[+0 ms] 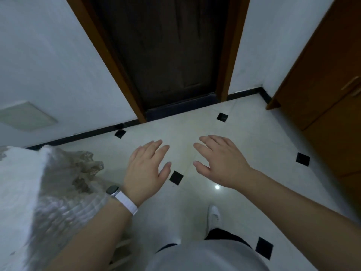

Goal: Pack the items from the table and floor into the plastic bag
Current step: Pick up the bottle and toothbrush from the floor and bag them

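Both hands empty, fingers spread wide over the pale tiled floor [254,137]; left hand [145,169] nearer the lace-covered bench [23,182], right hand [220,159] farther; no bag or items visible

Blurred table [17,192] runs off left edge.

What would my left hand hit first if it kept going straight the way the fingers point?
Nothing close by. The left hand is open and empty, fingers aimed up and slightly right over bare floor tiles; farther on, probably the dark door, though depth is unclear.
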{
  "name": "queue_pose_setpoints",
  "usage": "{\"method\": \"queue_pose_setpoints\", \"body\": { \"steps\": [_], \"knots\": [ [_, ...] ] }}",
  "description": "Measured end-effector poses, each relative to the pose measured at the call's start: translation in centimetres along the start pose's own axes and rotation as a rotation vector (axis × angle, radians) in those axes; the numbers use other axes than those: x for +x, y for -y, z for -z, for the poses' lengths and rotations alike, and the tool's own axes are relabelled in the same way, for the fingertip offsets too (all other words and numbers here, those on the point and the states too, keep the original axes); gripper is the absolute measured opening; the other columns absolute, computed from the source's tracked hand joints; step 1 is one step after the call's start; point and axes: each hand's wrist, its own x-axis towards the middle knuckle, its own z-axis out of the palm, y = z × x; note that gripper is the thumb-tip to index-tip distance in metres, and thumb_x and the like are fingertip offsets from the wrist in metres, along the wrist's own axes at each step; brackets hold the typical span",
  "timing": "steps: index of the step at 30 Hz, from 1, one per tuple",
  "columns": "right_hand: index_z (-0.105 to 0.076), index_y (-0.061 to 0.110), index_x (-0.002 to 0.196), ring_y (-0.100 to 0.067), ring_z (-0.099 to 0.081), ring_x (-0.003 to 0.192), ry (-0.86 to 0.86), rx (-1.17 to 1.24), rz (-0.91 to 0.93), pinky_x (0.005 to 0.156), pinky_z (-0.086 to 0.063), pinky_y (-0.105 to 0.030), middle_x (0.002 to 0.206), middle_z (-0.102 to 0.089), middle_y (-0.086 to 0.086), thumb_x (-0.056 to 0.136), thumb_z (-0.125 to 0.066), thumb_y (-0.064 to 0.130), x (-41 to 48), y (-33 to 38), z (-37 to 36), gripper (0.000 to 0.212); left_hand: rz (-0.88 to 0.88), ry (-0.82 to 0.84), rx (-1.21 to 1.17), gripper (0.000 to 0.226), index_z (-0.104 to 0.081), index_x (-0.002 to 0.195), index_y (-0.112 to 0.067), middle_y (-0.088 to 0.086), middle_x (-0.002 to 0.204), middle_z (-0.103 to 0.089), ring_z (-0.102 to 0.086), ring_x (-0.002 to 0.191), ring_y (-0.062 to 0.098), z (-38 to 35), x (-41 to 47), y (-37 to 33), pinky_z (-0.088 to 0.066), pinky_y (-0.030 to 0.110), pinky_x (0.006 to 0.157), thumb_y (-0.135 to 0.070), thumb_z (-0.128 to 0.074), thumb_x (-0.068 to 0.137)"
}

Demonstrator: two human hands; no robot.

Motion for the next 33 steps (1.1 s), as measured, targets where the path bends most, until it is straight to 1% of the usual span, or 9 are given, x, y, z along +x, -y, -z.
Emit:
{"method": "queue_pose_setpoints", "body": {
  "steps": [5, 9, 12, 15, 20, 22, 26, 29, 33],
  "knots": [
    [-0.061, 0.016, 0.127, -0.029, -0.054, 0.119, 0.019, 0.001, 0.148, 0.099, -0.042, -0.043, 0.131, -0.059, -0.009, 0.09, -0.04, 0.052, 9.4, -4.2, 1.7, 0.056, 0.114, -0.028, 0.071, 0.046, -0.059, 0.13, -0.015, 0.01, 0.136, -0.058, -0.053, 0.125, 0.032, 1.1, 6.7, 1.9, -0.042, 0.049, 0.104, -0.039, -0.054, 0.09],
    [-0.061, 0.016, 0.125, -0.03, -0.056, 0.117, 0.02, 0.022, 0.233, 0.098, -0.044, -0.045, 0.13, -0.061, -0.009, 0.089, -0.04, 0.051, 15.9, -3.7, 1.9, 0.055, 0.198, -0.067, 0.13, 0.045, -0.06, 0.128, -0.015, 0.01, 0.134, -0.059, -0.054, 0.123, 0.032, 1.8, 8.3, 5.3, -0.041, 0.045, 0.103, -0.038, -0.055, 0.09],
    [-0.06, 0.017, 0.128, -0.03, -0.055, 0.119, 0.077, 0.03, 0.32, 0.099, -0.043, -0.045, 0.131, -0.06, -0.009, 0.089, -0.038, 0.053, 21.2, -2.4, 1.1, 0.057, 0.297, -0.084, 0.147, 0.045, -0.061, 0.126, -0.015, 0.009, 0.133, -0.06, -0.055, 0.122, 0.031, 2.0, 9.4, 8.6, -0.04, 0.044, 0.101, -0.039, -0.054, 0.089],
    [-0.057, 0.018, 0.131, -0.029, -0.052, 0.122, 0.128, 0.032, 0.378, 0.102, -0.041, -0.045, 0.135, -0.057, -0.008, 0.09, -0.036, 0.054, 26.4, -0.5, -0.4, 0.059, 0.363, -0.115, 0.143, 0.043, -0.062, 0.125, -0.016, 0.008, 0.132, -0.061, -0.055, 0.121, 0.03, 1.4, 10.2, 12.5, -0.04, 0.043, 0.099, -0.038, -0.056, 0.088],
    [-0.055, 0.019, 0.132, -0.028, -0.05, 0.125, 0.186, -0.024, 0.455, 0.104, -0.038, -0.044, 0.137, -0.055, -0.007, 0.091, -0.036, 0.054, 35.7, 3.8, -2.3, 0.057, 0.444, -0.154, 0.102, 0.044, -0.062, 0.124, -0.016, 0.009, 0.131, -0.061, -0.057, 0.119, 0.03, 0.2, 13.2, 21.1, -0.044, 0.044, 0.098, -0.041, -0.052, 0.088],
    [-0.052, 0.021, 0.135, -0.026, -0.046, 0.129, 0.209, -0.056, 0.473, 0.107, -0.034, -0.043, 0.141, -0.051, -0.004, 0.092, -0.037, 0.055, 39.7, 5.8, -2.5, 0.057, 0.47, -0.173, 0.078, 0.045, -0.061, 0.125, -0.016, 0.01, 0.131, -0.061, -0.057, 0.118, 0.031, 0.4, 14.7, 24.6, -0.046, 0.046, 0.098, -0.041, -0.05, 0.089],
    [-0.051, 0.023, 0.137, -0.024, -0.043, 0.132, 0.17, -0.078, 0.527, 0.109, -0.033, -0.043, 0.143, -0.05, -0.003, 0.092, -0.031, 0.056, 47.9, 10.3, -2.0, 0.059, 0.485, -0.227, 0.051, 0.044, -0.061, 0.125, -0.016, 0.009, 0.131, -0.061, -0.056, 0.119, 0.03, 2.0, 17.4, 32.2, -0.046, 0.044, 0.099, -0.04, -0.052, 0.089],
    [-0.05, 0.023, 0.138, -0.024, -0.042, 0.133, 0.148, -0.077, 0.588, 0.109, -0.032, -0.043, 0.143, -0.049, -0.003, 0.093, -0.034, 0.055, 53.0, 13.7, -2.3, 0.058, 0.569, -0.241, 0.076, 0.044, -0.061, 0.126, -0.018, 0.006, 0.134, -0.059, -0.055, 0.122, 0.028, 3.7, 18.4, 37.3, -0.042, 0.042, 0.1, -0.039, -0.054, 0.088],
    [-0.059, 0.019, 0.128, -0.026, -0.05, 0.124, 0.1, -0.055, 0.672, 0.102, -0.04, -0.041, 0.134, -0.057, -0.005, 0.09, -0.038, 0.054, 58.5, 17.5, -3.7, 0.055, 0.633, -0.301, 0.141, 0.041, -0.062, 0.123, -0.017, 0.006, 0.131, -0.06, -0.055, 0.119, 0.028, 5.2, 18.2, 42.0, -0.038, 0.038, 0.098, -0.035, -0.06, 0.086]
  ]
}}
